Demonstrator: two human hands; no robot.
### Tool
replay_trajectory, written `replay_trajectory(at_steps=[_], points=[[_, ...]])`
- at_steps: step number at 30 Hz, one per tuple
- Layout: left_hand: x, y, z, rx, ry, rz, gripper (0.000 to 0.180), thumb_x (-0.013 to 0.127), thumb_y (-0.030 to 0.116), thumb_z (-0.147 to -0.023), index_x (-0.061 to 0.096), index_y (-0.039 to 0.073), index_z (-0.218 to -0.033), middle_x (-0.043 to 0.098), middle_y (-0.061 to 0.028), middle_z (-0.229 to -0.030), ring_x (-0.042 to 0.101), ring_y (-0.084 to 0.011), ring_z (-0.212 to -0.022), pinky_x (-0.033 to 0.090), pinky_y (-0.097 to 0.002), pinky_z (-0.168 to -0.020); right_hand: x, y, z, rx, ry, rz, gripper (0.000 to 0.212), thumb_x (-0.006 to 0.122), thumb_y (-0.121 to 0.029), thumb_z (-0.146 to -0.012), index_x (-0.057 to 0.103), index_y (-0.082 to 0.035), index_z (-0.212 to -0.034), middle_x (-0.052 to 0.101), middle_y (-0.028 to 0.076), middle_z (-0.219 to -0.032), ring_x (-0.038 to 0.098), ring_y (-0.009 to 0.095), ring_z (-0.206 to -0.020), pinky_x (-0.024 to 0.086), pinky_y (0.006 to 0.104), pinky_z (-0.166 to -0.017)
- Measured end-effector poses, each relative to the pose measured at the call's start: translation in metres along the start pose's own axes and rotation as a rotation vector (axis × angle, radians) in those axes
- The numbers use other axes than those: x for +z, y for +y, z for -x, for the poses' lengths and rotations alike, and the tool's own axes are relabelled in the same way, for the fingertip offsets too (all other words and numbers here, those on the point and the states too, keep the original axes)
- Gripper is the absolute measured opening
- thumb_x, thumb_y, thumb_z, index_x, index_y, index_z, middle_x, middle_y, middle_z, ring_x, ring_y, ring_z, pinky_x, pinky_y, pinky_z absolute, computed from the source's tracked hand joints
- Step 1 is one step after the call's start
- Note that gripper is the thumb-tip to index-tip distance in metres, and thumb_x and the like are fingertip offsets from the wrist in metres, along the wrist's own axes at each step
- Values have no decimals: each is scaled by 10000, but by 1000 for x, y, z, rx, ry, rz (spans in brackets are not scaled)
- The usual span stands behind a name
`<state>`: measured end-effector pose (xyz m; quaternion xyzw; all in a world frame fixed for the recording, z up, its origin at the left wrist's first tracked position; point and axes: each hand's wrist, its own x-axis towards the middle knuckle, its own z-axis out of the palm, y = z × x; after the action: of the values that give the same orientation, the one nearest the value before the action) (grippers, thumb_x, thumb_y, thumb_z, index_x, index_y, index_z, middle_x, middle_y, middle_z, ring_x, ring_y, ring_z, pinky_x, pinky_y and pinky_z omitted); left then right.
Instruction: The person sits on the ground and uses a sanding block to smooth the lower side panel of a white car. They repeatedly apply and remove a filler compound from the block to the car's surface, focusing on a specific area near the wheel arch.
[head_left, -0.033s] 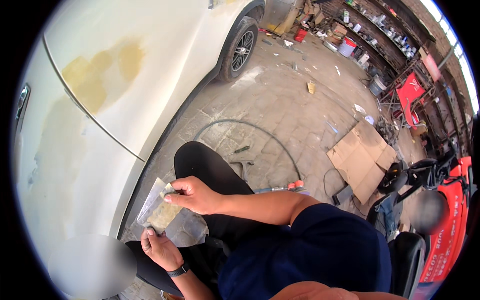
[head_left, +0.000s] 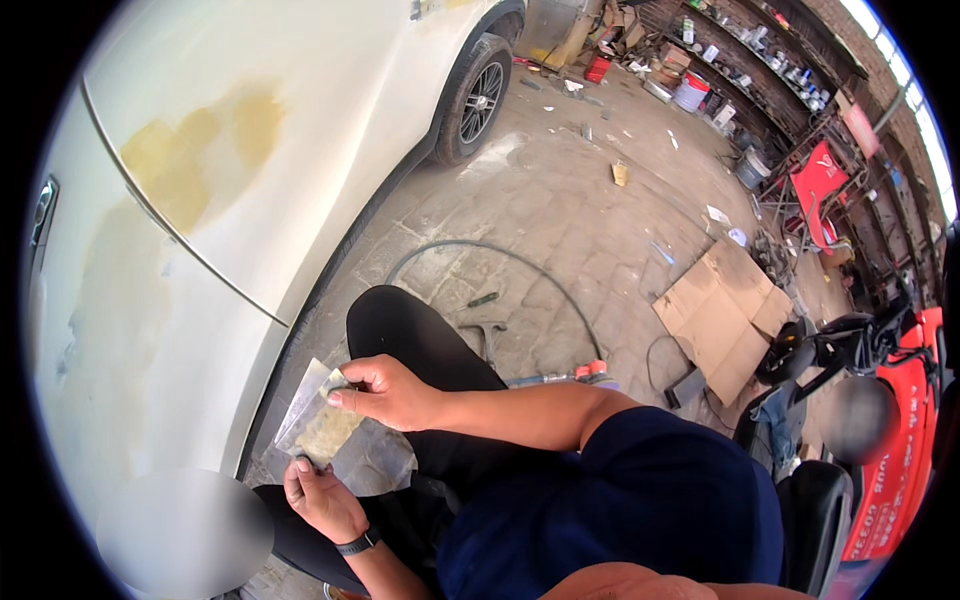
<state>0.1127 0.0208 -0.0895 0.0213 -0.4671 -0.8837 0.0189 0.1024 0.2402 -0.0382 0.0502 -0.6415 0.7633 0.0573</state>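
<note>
Both my hands hold a thin translucent sheet (head_left: pixel 327 428) with a yellowish-beige patch across it; its exact kind is unclear. My right hand (head_left: pixel 388 392) pinches the upper corner between thumb and fingers. At the lower edge, my left hand (head_left: pixel 325 503), with a dark watch on the wrist, grips it too. A clear, crumpled film-like part (head_left: pixel 375 457) spreads below the patch, over my dark trousers. In front of my hands stands a cream-white car (head_left: pixel 330 130), whose side panel carries a yellowish-tan filler patch (head_left: pixel 195 160). Neither hand touches the car.
A hammer-like tool (head_left: pixel 488 338), a small dark-handled tool (head_left: pixel 483 299) and a curved hose (head_left: pixel 530 262) lie on the paved floor. Flattened cardboard (head_left: pixel 722 318) lies to the right, near a red vehicle (head_left: pixel 895 450). Shelves with cans (head_left: pixel 770 60) line the back wall.
</note>
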Motion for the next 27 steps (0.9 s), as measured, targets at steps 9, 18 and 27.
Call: replay_trajectory(at_steps=[9,18,27], points=[[-1,-5,1,-146,-614,179,379,525,354,-1117,684,21,-1029,655,-97,-1049,602,-186,-862,483,-318,-807,-11,7,-16,-13,236,-490,155,684,-121,-1043,723,19,-1098,692,-24,-957,561,22,-865,469,229,-748],[54,3,14,-145,-154,125,540,502,388,-1110,505,-22,-1462,593,-155,-1430,566,-268,-1318,425,-410,-1128,30,19,19,255,207,-562,231,749,-100,-989,695,48,-1159,727,47,-1044,663,92,-973,533,270,-846],[36,15,11,-118,-289,55,527,507,371,-1114,504,-20,-1468,595,-153,-1424,587,-264,-1295,466,-424,-1110,12,13,34,120,-21,-458,373,661,-377,-1054,740,-13,-1057,697,-14,-933,560,52,-804,432,240,-667]])
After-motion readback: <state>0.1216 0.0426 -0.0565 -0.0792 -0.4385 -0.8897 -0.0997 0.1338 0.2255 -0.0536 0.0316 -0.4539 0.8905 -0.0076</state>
